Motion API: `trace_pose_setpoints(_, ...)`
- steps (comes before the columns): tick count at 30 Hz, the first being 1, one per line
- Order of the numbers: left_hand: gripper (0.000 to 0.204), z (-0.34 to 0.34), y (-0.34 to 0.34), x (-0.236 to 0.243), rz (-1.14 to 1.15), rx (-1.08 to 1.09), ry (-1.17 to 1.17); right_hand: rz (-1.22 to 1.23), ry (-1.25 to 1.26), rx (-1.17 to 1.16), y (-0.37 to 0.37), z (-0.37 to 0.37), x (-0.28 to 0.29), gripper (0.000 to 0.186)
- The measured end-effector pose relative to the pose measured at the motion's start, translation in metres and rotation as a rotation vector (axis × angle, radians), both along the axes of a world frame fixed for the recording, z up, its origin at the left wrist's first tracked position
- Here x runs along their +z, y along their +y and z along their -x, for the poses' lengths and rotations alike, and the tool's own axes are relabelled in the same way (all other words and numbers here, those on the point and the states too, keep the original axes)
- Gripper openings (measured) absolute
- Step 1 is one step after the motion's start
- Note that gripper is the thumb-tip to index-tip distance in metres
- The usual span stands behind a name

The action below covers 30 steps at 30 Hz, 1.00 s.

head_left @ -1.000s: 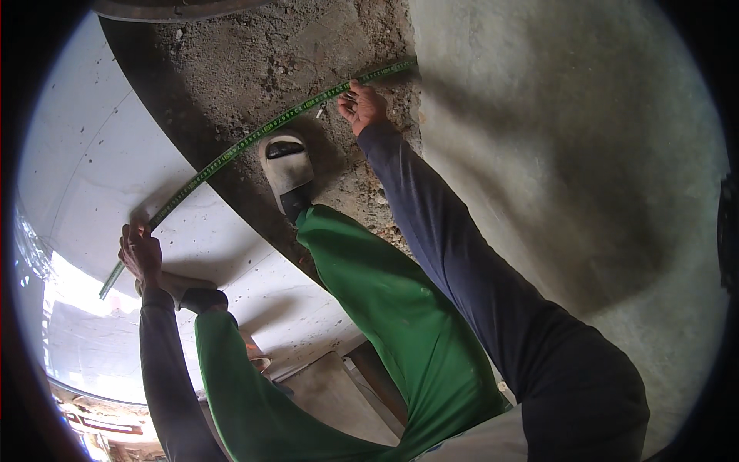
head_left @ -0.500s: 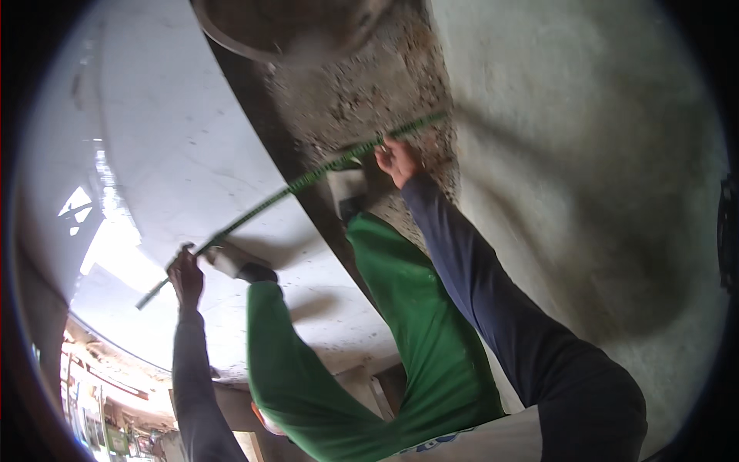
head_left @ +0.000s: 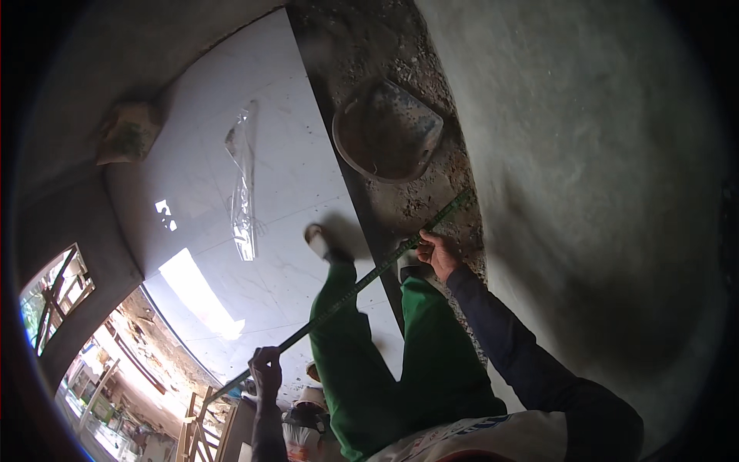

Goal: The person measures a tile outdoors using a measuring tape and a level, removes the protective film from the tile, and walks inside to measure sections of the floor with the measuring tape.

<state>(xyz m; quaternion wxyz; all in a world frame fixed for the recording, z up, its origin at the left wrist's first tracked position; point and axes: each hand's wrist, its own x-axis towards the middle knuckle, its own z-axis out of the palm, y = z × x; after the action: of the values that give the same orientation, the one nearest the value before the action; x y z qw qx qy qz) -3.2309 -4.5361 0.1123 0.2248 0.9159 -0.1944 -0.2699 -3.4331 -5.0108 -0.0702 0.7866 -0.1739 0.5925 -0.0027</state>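
Note:
A long, thin green measuring strip point(head_left: 371, 279) with dark marks slants across in front of my legs. My left hand point(head_left: 266, 369) pinches it near its lower left end, which sticks out past the fingers. Farther up, beside the rough strip of ground, my right hand point(head_left: 440, 254) has its thumb and fingers closed on it. Its upper end passes beyond my right hand and reaches close to the wall point(head_left: 585, 154). My green trouser legs point(head_left: 342, 331) are beneath the strip, with one shoe point(head_left: 315, 240) on the pale tiles.
Glossy white floor tiles point(head_left: 277, 100) end at a dark edge beside bare, gritty ground point(head_left: 416, 204). A dirty basin point(head_left: 385, 135) sits on that ground. Clear plastic wrapping point(head_left: 243, 185) lies on the tiles, and a sack point(head_left: 129, 132) stands at the far left.
My view has shifted, bringing the whole basin and the plastic wrapping into sight. The strip, held by both hands, appears lower and now crosses my legs. My left foot stands farther forward.

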Motion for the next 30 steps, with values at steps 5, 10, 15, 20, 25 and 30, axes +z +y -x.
trace_pose_setpoints(5, 0.008, -0.019, 0.021, 0.04, 0.015, 0.109, -0.063, 0.054, 0.122, 0.093, -0.006, -0.064, 0.068, 0.024)
trace_pose_setpoints(10, 0.007, -0.117, 0.015, 0.056, 0.022, 0.135, -0.049, 0.295, 0.405, 0.296, 0.001, -0.019, 0.088, 0.021)
trace_pose_setpoints(15, 0.007, -0.209, 0.023, 0.074, 0.053, 0.17, -0.09, 0.561, 0.726, 0.547, 0.048, 0.022, 0.13, 0.011)
trace_pose_setpoints(20, 0.009, -0.275, 0.021, 0.077, 0.05, 0.102, -0.145, 1.537, 0.599, 1.571, 0.1, 0.02, 0.172, 0.007)
trace_pose_setpoints(25, 0.01, -0.307, 0.022, 0.072, 0.034, 0.18, -0.108, 1.228, 0.538, 1.28, 0.115, -0.027, 0.189, 0.039)
trace_pose_setpoints(30, 0.013, -0.319, 0.01, 0.08, 0.066, 0.042, -0.225, 1.418, 0.603, 1.502, 0.065, -0.083, 0.188, 0.028)
